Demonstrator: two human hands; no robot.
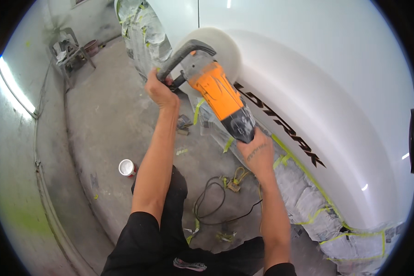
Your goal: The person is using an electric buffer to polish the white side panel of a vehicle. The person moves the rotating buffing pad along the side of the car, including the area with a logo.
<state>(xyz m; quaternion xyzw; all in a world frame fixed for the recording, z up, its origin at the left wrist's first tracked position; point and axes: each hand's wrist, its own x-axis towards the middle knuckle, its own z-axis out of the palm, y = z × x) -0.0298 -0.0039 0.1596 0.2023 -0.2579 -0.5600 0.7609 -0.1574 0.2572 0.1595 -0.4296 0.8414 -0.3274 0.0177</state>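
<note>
An orange and black polisher (220, 94) is held in both my hands, tilted against the side of a white vehicle (303, 69). Its pale round pad (227, 46) lies on the painted panel, partly hidden behind the machine's head. My left hand (162, 90) is wrapped round the black hoop handle at the front. My right hand (258, 152) grips the dark rear end of the body. Dark lettering (283, 126) runs along the panel to the right of the machine.
Masking film with yellow-green tape (303, 198) covers the vehicle's lower edge. On the concrete floor are a white-topped tub (127, 168), a coiled black cable (209, 200) and a yellow-corded socket block (233, 185). A grey chair (70, 53) stands by the left wall, near a lit tube (14, 87).
</note>
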